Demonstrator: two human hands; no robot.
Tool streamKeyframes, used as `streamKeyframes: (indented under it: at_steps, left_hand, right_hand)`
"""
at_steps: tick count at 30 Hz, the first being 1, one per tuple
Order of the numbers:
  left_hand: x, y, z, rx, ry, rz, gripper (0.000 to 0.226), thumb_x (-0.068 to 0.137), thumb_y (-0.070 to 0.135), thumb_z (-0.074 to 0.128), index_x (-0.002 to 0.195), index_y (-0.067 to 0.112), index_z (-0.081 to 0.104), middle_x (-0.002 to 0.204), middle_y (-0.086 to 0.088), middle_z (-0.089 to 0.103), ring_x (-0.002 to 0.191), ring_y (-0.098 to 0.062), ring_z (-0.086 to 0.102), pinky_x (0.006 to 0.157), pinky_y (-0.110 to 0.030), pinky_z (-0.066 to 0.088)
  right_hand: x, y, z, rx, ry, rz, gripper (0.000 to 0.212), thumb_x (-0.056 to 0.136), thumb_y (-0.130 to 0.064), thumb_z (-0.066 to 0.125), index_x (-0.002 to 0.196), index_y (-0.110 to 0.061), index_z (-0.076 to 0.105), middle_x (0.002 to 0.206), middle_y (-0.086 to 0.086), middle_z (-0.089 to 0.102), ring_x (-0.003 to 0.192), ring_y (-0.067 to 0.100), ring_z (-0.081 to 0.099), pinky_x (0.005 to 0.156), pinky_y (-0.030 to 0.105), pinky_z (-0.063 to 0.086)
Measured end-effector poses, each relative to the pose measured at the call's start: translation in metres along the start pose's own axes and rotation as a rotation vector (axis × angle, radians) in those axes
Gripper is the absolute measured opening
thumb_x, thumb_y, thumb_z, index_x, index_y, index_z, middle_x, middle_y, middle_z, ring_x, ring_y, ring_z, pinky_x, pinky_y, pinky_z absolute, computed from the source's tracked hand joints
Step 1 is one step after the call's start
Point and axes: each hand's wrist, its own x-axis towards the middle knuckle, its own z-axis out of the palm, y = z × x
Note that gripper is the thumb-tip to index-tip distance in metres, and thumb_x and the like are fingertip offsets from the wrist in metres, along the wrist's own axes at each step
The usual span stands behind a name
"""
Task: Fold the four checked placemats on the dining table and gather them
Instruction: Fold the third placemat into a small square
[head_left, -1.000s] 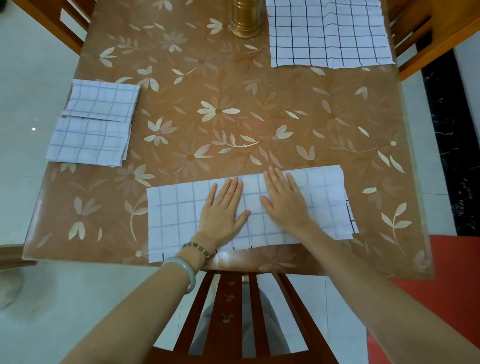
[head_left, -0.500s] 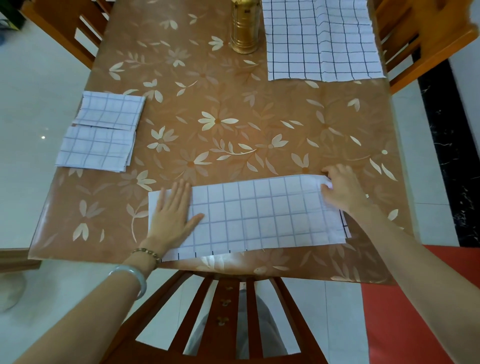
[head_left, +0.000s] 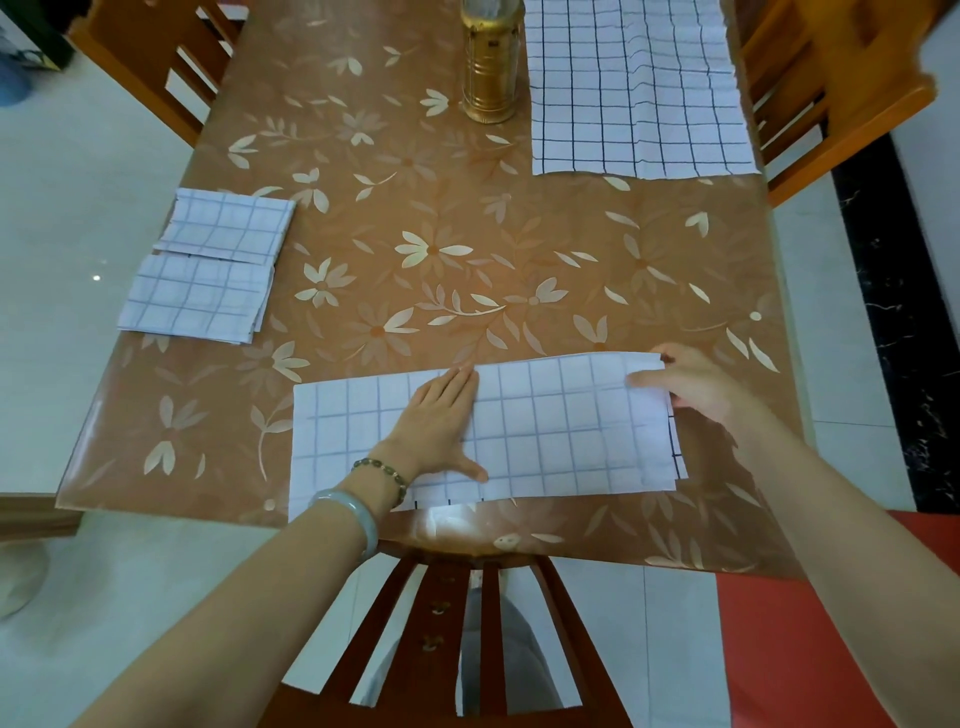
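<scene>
R hand (head_left: 696, 384) – placemat (head_left: 545, 426) end edge

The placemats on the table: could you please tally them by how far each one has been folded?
Fully folded into small squares: 2, the farther one and the nearer one
Folded once, under the hands: 1
Still unfolded, by the gold canister: 1
Total: 4

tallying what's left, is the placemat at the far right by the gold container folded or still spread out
Spread. The far placemat lies flat in one layer beside the gold container, its full grid showing, no stacked edges.
</scene>
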Motion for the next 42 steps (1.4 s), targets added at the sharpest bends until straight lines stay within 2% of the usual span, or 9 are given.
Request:
streamKeyframes:
  at_steps: [5,10,15,19,25,29,33,38,42]
  left_hand:
    - [-0.002,0.001,-0.003,0.001,-0.013,-0.008,0.139,0.059,0.080,0.063,0.152,0.005,-0.007,0.161,-0.009,-0.009,0.149,-0.024,-0.005,0.119,-0.037,0.000]
    - [-0.002,0.001,-0.002,-0.009,0.004,-0.006,0.141,0.056,0.083,0.062,0.152,0.006,-0.006,0.161,-0.009,-0.010,0.149,-0.023,-0.005,0.119,-0.037,0.000]
    - [-0.002,0.001,-0.002,-0.010,0.013,-0.007,0.141,0.055,0.083,0.062,0.153,0.006,-0.004,0.162,-0.009,-0.006,0.149,-0.024,-0.002,0.119,-0.038,0.003]
    - [-0.008,-0.007,-0.011,-0.114,0.071,0.034,0.138,0.054,0.084,0.059,0.153,0.004,0.007,0.161,-0.011,0.005,0.149,-0.025,0.004,0.119,-0.037,0.005]
    - [-0.083,-0.063,-0.038,-1.112,0.436,-0.272,0.045,0.097,0.051,0.041,0.117,0.018,0.064,0.113,-0.001,0.068,0.107,-0.017,0.062,0.094,-0.038,0.049]
    - [-0.113,-0.091,-0.043,-1.787,0.259,-0.561,0.077,0.082,0.073,0.031,0.110,0.009,0.062,0.094,-0.012,0.070,0.088,-0.027,0.069,0.076,-0.038,0.056]
    - [-0.120,-0.108,-0.030,-1.708,0.168,-0.664,0.067,0.081,0.067,0.056,0.116,0.009,0.061,0.105,-0.015,0.070,0.093,-0.029,0.070,0.078,-0.040,0.058]
    - [-0.114,-0.105,-0.023,-1.585,0.320,-0.845,0.014,0.089,0.011,0.063,0.100,0.003,0.064,0.077,-0.008,0.066,0.066,-0.021,0.063,0.042,-0.018,0.047]
    - [-0.111,-0.113,-0.010,-1.294,0.357,-0.940,0.006,0.084,0.009,0.065,0.082,0.004,0.064,0.076,-0.003,0.065,0.076,-0.023,0.064,0.053,-0.025,0.048]
  right_hand:
    - [-0.024,0.008,-0.010,0.056,-0.208,0.129,0.028,0.081,-0.005,0.069,0.109,-0.006,0.065,0.105,0.010,0.072,0.095,0.026,0.069,0.088,0.042,0.053]
    - [-0.053,-0.027,-0.011,0.142,-0.200,0.046,0.007,0.083,-0.003,0.056,0.082,-0.009,0.059,0.061,-0.005,0.063,0.057,0.011,0.056,0.062,0.023,0.041]
    - [-0.086,-0.087,0.028,0.139,-0.188,-0.098,0.040,0.056,-0.019,0.062,0.092,-0.003,0.057,0.086,0.010,0.048,0.079,0.025,0.048,0.068,0.033,0.037]
    - [-0.113,-0.134,0.085,0.102,-0.252,-0.262,0.022,0.060,-0.014,0.052,0.078,-0.004,0.054,0.075,0.009,0.042,0.068,0.023,0.043,0.056,0.027,0.030]
    - [-0.122,-0.162,0.178,-0.063,-0.354,-0.418,0.013,0.075,-0.009,0.057,0.072,-0.007,0.044,0.063,0.005,0.032,0.054,0.015,0.033,0.048,0.025,0.024]
    - [-0.102,-0.157,0.247,-0.291,-0.342,-0.438,0.021,0.082,-0.014,0.057,0.067,-0.015,0.043,0.060,-0.005,0.036,0.052,0.010,0.034,0.050,0.026,0.026]
    - [-0.082,-0.136,0.301,-0.265,-0.280,-0.350,0.011,0.083,-0.022,0.057,0.075,-0.022,0.049,0.069,-0.005,0.049,0.059,0.009,0.045,0.052,0.025,0.034]
    - [-0.075,-0.121,0.309,-0.142,-0.445,-0.225,0.030,0.087,-0.030,0.058,0.116,-0.021,0.054,0.108,0.001,0.058,0.095,0.015,0.059,0.082,0.030,0.052]
    - [-0.063,-0.090,0.272,-0.423,0.007,-0.520,0.028,0.090,-0.010,0.049,0.116,-0.010,0.061,0.119,0.007,0.058,0.113,0.019,0.050,0.094,0.028,0.040]
